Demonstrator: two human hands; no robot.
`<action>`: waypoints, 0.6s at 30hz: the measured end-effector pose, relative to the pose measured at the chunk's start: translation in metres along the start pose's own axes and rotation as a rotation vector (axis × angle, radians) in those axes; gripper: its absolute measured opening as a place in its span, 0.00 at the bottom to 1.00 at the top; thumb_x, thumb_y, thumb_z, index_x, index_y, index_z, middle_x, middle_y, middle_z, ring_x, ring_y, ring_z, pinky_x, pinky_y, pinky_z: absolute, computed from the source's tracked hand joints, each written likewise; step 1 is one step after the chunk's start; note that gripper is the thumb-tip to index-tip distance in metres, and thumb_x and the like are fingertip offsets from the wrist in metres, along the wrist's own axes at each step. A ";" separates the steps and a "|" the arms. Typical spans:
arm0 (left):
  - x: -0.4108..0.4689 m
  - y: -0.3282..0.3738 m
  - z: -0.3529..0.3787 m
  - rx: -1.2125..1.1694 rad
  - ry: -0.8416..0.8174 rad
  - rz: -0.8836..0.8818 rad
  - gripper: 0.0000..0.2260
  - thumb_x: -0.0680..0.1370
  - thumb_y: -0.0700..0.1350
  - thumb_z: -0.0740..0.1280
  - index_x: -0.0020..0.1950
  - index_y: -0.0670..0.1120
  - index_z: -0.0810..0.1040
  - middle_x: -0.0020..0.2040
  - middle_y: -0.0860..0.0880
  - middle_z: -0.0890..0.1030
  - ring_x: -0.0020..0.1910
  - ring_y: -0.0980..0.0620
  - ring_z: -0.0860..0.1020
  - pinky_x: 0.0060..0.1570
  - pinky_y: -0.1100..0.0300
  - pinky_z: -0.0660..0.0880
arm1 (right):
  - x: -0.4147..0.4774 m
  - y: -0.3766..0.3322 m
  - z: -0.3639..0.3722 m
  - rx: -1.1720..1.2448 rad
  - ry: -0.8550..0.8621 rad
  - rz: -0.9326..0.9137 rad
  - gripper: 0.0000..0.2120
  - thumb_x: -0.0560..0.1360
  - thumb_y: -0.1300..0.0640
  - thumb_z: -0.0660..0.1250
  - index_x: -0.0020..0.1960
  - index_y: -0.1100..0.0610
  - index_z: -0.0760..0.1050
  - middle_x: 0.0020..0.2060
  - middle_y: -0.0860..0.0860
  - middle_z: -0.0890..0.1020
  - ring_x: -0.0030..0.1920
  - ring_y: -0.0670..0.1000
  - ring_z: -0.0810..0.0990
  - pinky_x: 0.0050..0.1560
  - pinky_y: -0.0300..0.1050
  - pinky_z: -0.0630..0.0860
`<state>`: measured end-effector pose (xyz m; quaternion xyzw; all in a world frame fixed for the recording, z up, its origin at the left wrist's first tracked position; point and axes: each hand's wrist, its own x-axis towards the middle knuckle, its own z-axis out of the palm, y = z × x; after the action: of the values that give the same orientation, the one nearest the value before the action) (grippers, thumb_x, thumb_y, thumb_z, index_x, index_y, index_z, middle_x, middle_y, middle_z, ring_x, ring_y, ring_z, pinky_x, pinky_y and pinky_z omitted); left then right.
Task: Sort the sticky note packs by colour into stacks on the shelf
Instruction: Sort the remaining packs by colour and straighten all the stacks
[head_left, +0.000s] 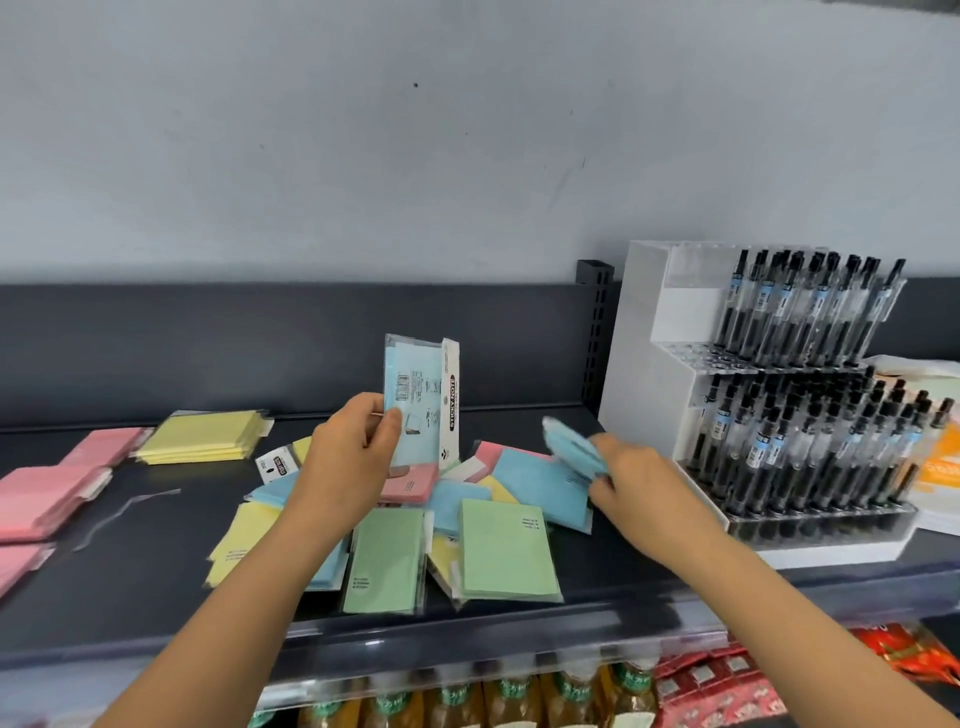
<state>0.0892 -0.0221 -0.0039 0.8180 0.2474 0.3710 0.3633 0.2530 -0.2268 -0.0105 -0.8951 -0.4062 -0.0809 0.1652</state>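
- Dark shelf (597, 587) runs below a grey wall (363, 156).
- Left hand (353, 447) pinches blue packs (415, 405) upright above the shelf, thumb on the front.
- Right hand (628, 473) grasps a blurred blue pack (569, 441), lifted just above the pile's right side.
- Pile (498, 551) of mixed green, yellow, blue and pink packs lies mid-shelf, between the arms.
- Yellow stack (202, 436) sits at the back left; pink stacks (47, 493) lie further left.
- Pen rack (779, 405) stands on the right.
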 end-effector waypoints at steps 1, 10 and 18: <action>0.000 0.000 -0.001 -0.012 0.003 -0.009 0.07 0.81 0.47 0.58 0.46 0.47 0.73 0.45 0.54 0.82 0.41 0.54 0.82 0.39 0.46 0.80 | 0.002 0.001 -0.004 0.013 0.057 -0.002 0.12 0.76 0.61 0.57 0.59 0.58 0.67 0.40 0.56 0.77 0.39 0.60 0.76 0.37 0.50 0.74; -0.013 0.000 -0.027 0.034 0.161 0.028 0.06 0.81 0.44 0.59 0.45 0.49 0.73 0.40 0.56 0.81 0.38 0.57 0.81 0.27 0.70 0.74 | 0.008 -0.027 -0.013 0.347 0.280 -0.131 0.14 0.76 0.61 0.58 0.62 0.57 0.68 0.41 0.52 0.76 0.36 0.52 0.74 0.29 0.42 0.68; -0.049 -0.016 -0.075 0.175 0.275 -0.006 0.05 0.81 0.45 0.59 0.49 0.49 0.74 0.45 0.56 0.81 0.40 0.62 0.79 0.30 0.66 0.77 | 0.019 -0.070 0.003 0.519 0.276 -0.285 0.14 0.78 0.58 0.58 0.64 0.54 0.67 0.46 0.46 0.74 0.38 0.41 0.74 0.29 0.33 0.69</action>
<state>-0.0014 -0.0151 -0.0031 0.7874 0.3287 0.4554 0.2542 0.2131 -0.1690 0.0081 -0.7379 -0.5084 -0.1175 0.4281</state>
